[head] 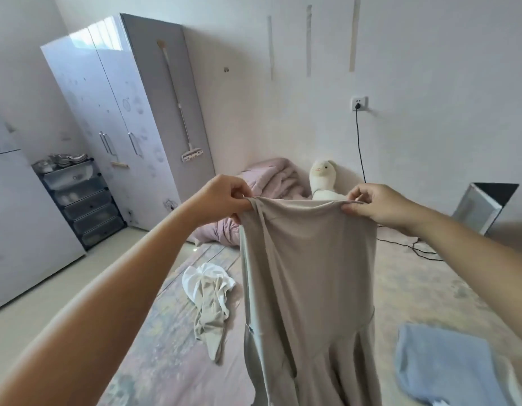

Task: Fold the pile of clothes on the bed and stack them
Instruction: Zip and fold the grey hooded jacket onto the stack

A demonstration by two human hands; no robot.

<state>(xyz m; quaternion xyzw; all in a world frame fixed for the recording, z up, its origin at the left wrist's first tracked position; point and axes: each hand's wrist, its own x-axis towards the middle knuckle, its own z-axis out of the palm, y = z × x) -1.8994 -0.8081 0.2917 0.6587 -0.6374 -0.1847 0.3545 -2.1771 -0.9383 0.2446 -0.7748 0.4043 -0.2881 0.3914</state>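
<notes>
Two hands are holding one garment up in front of you, and the rest of the room is spreading out behind it. Starting at the far left, a white cabinet (pixel 25 224) is standing beside a dark drawer unit (pixel 79 200), with a tall pale wardrobe (pixel 113 118) rising behind them and a long-handled brush (pixel 180 106) hanging on its side. Moving in, your left hand (pixel 221 199) is pinching the top left corner of the beige dress (pixel 306 273), fingers and thumb curled tight onto the fabric. Below that arm, a crumpled white and beige garment (pixel 208 297) is lying on the bed (pixel 166 361), well apart from the dress. Behind your hands, a pink quilt (pixel 268 183) is sitting bunched at the head of the bed, and a white plush toy (pixel 321 180) is leaning against the wall just beside it. The dress is hanging straight down between your hands, top edge stretched level, its pleated lower part dropping out of view at the bottom. Your right hand (pixel 377 205) is gripping the top right corner the same way, clamped on the cloth. Above it, a black cable is running down from a wall socket (pixel 359 103). At the lower right, a folded blue garment (pixel 447 364) is lying flat on the bed
</notes>
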